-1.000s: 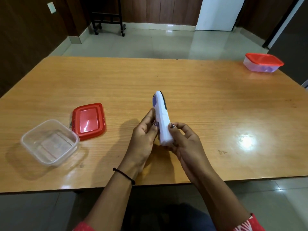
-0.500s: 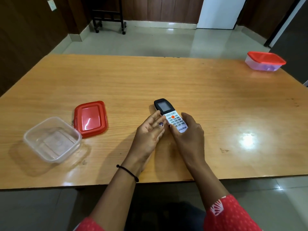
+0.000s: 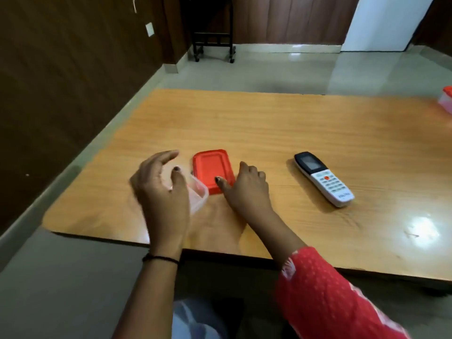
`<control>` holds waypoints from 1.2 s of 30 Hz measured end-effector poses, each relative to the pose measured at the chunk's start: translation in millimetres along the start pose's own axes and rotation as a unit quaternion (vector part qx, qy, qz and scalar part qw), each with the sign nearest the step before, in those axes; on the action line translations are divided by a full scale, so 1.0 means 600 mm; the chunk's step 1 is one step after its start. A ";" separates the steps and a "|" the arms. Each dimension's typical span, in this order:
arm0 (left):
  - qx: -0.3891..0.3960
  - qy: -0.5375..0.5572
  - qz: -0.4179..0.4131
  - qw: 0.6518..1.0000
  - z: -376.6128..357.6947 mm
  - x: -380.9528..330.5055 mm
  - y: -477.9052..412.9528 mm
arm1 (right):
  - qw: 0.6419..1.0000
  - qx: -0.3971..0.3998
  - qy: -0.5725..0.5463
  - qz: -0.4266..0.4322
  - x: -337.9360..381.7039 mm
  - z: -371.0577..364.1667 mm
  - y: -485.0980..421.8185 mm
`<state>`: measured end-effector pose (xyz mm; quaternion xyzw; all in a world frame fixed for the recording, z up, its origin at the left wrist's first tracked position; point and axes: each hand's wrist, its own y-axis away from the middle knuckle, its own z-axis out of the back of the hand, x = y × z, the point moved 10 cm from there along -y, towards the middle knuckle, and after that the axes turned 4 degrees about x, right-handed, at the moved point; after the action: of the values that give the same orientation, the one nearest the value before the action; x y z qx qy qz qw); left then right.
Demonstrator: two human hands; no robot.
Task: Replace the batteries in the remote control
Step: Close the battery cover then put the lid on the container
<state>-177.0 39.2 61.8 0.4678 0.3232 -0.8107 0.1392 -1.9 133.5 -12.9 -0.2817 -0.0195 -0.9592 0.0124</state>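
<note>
The white remote control with a black screen end lies face up on the wooden table, free of both hands. My right hand is at the right edge of the red lid, thumb on its top near corner, fingers curled along its side. The lid lies flat on the table. My left hand is blurred, fingers spread, over the clear plastic container, hiding most of it. No batteries are visible.
A second container with a red lid sits at the table's far right edge. The table's left and near edges are close to my hands. A black wheeled stand is on the floor beyond.
Both hands let go of the remote, which now lies on the table, and moved left to the lid and clear container. The view has turned left.
</note>
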 end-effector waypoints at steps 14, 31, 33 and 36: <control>0.109 0.155 0.330 0.925 -0.001 0.178 -0.004 | 0.982 0.104 -0.080 -0.133 0.008 -0.041 -0.075; 0.110 0.243 0.376 0.888 -0.014 0.170 0.008 | 0.955 -0.068 0.163 0.240 0.169 -0.043 0.116; 0.104 0.232 0.374 0.892 -0.015 0.177 0.005 | 0.951 -0.058 0.175 0.247 0.167 -0.051 0.123; 0.090 0.218 0.369 0.899 -0.013 0.183 0.004 | 0.947 -0.048 0.196 0.251 0.165 -0.060 0.130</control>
<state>-228.1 50.7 -35.3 0.7293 0.0754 -0.6043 0.3117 -102.0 52.5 12.9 -0.0842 0.1006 -0.9611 0.2431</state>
